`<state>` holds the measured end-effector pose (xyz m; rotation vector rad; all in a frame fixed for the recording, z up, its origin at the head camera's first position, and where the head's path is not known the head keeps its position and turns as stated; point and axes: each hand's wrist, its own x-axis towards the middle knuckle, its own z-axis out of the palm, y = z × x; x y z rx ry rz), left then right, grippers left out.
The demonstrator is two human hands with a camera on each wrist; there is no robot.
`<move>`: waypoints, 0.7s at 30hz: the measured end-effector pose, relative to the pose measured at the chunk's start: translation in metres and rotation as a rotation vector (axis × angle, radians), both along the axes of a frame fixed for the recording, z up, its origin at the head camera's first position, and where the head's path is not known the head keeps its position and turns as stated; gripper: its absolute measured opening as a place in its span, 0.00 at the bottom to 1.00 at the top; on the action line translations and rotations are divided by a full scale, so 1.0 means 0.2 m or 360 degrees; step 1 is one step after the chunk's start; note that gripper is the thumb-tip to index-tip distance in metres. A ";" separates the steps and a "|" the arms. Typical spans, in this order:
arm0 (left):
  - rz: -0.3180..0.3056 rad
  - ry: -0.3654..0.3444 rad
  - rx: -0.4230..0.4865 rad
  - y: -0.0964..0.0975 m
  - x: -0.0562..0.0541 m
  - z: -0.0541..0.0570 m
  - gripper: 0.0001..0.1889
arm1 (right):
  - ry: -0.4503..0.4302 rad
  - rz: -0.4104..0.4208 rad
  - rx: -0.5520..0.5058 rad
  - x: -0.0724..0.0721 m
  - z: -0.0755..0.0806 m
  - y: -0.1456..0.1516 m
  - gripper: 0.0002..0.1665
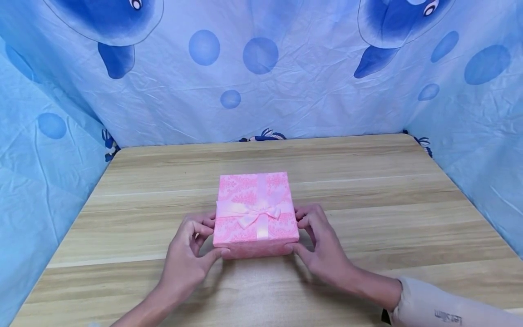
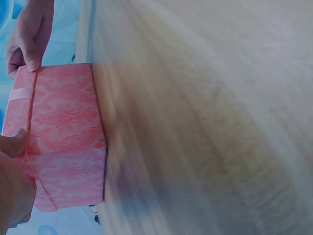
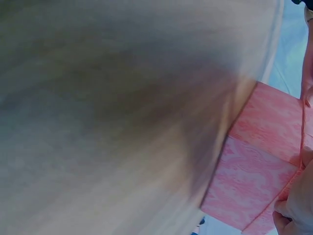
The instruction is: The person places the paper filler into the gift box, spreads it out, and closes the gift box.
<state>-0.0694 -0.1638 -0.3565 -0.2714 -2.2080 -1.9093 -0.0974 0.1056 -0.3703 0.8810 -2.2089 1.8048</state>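
Observation:
A pink patterned gift box [image 1: 241, 234] sits on the wooden table, its lid [image 1: 237, 184] on. A pale pink ribbon [image 1: 262, 184] crosses the lid and ends in a bow [image 1: 257, 213]. My left hand [image 1: 185, 254] grips the lid at its near left corner, thumb on the front and fingers along the side. At the near right corner my right hand [image 1: 324, 247] holds the lid the same way. Both wrist views show the thumbs on the lid's rim, beside the seam with the box body [image 2: 68, 132]. The box's inside is hidden.
The wooden table [image 1: 388, 190] stretches around the box on all sides. Behind and beside it hangs a blue curtain [image 1: 306, 91] with whale and bubble prints, meeting the table's back edge. A pale sleeve [image 1: 441, 302] covers the right forearm.

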 end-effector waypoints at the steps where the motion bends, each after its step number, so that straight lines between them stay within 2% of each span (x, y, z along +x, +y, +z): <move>1: 0.0005 -0.0001 -0.0011 0.00 0.00 -0.01 0.25 | -0.0005 -0.0001 0.0005 0.00 -0.01 0.00 0.26; 9: 0.0030 0.0015 -0.0087 0.00 -0.01 -0.04 0.24 | -0.0020 -0.0060 0.0087 -0.01 -0.03 0.00 0.27; 21: 0.0002 0.0036 -0.0058 -0.01 -0.01 -0.06 0.25 | 0.0001 -0.0050 0.0116 -0.02 -0.03 0.00 0.24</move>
